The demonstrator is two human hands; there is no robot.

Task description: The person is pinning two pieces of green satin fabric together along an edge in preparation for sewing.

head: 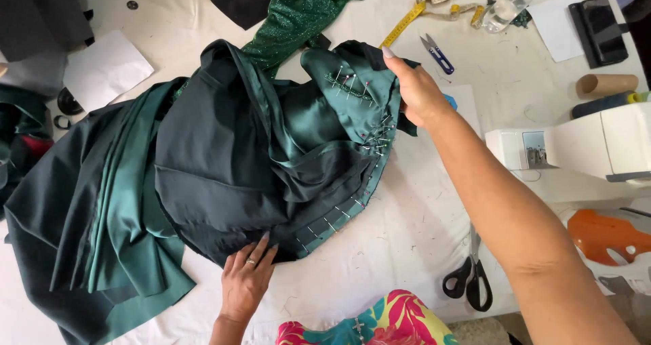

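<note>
A dark green satin garment lies bunched on the white table, its curved seam edge set with several pins. My right hand grips the far right part of the pinned fabric, fingers closed on it. Near the front edge, my left hand lies flat on the garment's lower edge, fingers spread, a ring on one finger. A glittery green fabric piece runs off toward the back.
Black-handled scissors lie at the front right. Small blue snips, a yellow tape measure, a plastic bottle, a black phone and thread cones sit at the back right. A white sewing machine stands right.
</note>
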